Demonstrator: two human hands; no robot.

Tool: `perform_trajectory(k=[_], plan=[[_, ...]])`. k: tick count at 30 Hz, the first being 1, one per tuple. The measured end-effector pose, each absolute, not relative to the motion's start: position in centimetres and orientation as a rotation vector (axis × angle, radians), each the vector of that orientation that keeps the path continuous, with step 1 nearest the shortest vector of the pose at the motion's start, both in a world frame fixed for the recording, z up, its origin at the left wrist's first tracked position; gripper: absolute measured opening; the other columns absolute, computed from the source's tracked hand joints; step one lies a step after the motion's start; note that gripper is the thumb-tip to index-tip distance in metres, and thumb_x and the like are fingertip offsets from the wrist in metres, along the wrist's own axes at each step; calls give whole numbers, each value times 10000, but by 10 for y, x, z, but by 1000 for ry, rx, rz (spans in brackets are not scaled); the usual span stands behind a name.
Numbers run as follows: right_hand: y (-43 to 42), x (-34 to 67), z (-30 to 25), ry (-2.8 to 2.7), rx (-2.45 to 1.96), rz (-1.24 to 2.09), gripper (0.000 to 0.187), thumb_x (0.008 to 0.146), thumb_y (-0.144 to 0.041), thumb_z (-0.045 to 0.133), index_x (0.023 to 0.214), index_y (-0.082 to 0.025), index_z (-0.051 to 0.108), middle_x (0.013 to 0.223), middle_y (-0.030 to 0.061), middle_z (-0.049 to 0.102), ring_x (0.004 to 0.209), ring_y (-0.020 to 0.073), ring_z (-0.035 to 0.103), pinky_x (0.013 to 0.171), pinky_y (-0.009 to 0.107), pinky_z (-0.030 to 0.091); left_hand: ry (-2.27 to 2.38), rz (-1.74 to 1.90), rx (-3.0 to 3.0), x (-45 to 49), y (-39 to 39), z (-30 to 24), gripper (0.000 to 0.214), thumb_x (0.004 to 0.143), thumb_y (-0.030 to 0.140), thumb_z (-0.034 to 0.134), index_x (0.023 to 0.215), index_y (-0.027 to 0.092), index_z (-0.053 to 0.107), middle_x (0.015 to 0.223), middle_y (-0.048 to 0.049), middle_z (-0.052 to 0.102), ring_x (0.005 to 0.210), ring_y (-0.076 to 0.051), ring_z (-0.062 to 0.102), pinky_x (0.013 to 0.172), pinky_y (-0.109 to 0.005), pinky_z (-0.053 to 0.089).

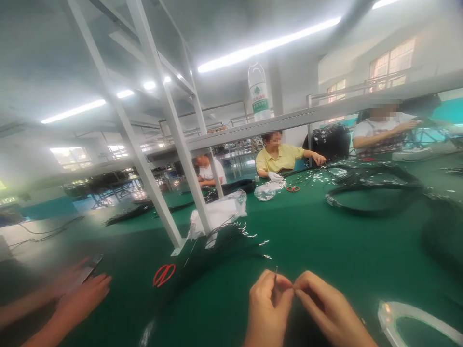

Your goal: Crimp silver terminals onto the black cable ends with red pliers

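My left hand (267, 308) is closed over the green tabletop, thumb against the fingers. A thin dark piece like a cable end (276, 279) sticks up out of this grip. My right hand (327, 308) pinches close beside it, its fingertips meeting those of the left. Whatever lies between the right fingertips is too small to make out. Beyond both hands lies a bundle of black cables (224, 241) with silvery ends. Red-handled scissors (164, 275) rest to the left of it.
A white ring-shaped object (415, 313) lies at the right. Metal shelf posts (164, 193) stand on the table near a plastic bag (235, 205). Another person's hands (83, 289) hold a phone-like object at the left. Coiled black cables (372, 209) and co-workers are across the table.
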State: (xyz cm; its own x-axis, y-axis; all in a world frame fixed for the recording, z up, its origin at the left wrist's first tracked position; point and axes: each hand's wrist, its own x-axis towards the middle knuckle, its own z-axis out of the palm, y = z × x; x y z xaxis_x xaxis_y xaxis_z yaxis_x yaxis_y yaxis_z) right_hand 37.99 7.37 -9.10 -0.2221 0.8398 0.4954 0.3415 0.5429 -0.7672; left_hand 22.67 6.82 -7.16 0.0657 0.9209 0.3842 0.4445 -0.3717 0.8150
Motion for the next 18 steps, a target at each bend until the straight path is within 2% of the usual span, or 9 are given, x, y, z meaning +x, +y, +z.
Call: perform_trajectory(k=[8, 18], plan=[[73, 381, -96, -1813, -1009, 604, 243, 939, -308, 421, 790, -244, 602, 717, -12, 637, 631, 152, 609, 598, 224, 489, 1389, 1143, 1845, 229, 64, -62, 92, 806, 146, 512, 744, 161, 578, 721, -16, 544, 649, -147, 482, 604, -255, 379], [74, 391, -94, -1756, -1074, 790, 266, 858, -449, 535, 778, -256, 700, 668, -5, 681, 613, 184, 652, 567, 200, 529, 1355, 1174, 1663, 231, 60, -66, 67, 840, 182, 515, 797, 162, 562, 742, -8, 547, 676, -142, 466, 623, -262, 367]])
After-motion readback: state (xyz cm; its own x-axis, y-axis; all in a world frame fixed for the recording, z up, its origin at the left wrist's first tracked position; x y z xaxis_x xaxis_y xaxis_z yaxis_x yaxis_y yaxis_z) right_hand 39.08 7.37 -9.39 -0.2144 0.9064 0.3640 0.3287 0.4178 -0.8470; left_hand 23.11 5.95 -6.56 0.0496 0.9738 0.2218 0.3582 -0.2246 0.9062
